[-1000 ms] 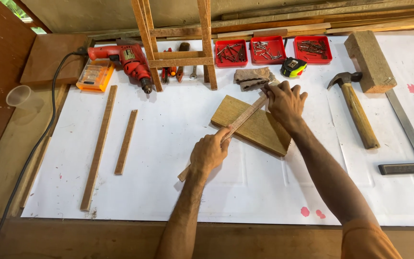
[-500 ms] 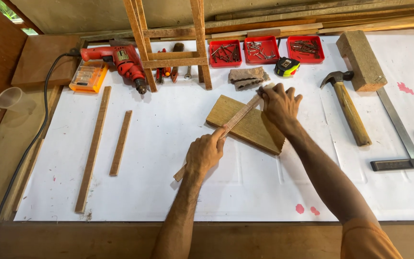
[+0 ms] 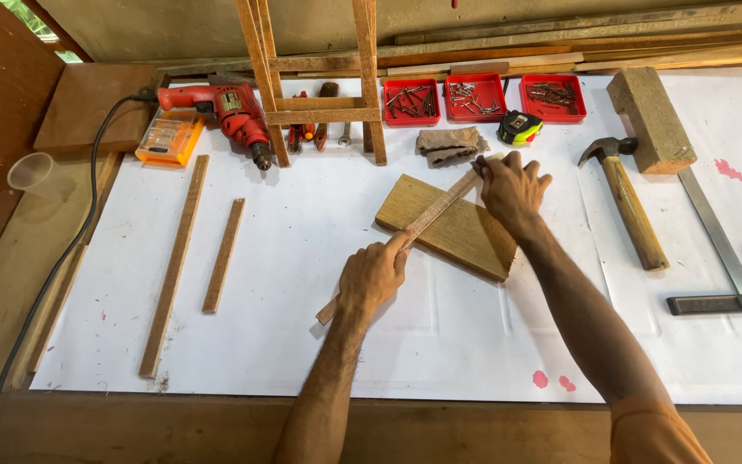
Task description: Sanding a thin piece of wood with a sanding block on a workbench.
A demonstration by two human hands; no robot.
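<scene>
A: Barely any change from half a second back — both hands stay on the thin wooden strip (image 3: 427, 221), same diagonal over the wooden board (image 3: 461, 236); only the camera view drifts a little.

B: Grip state?

A: Left hand (image 3: 373, 277) is curled shut around the strip's lower part, index finger laid along it. Right hand (image 3: 510, 189) pinches the strip's upper end with its fingertips, at the board's far edge.

B: Strip location?

A: Lying slantwise across the board on the white sheet (image 3: 302, 344), lower end sticking out past the left hand.

B: Surroundings?

A: Hammer (image 3: 629, 202) and steel try square (image 3: 719, 258) to the right, well apart. Yellow tape measure (image 3: 519, 128) just beyond the right hand, near three red trays of nails (image 3: 474, 96). Red electric drill (image 3: 229, 112) far left. Two loose wooden slats (image 3: 221, 258) on the left.
</scene>
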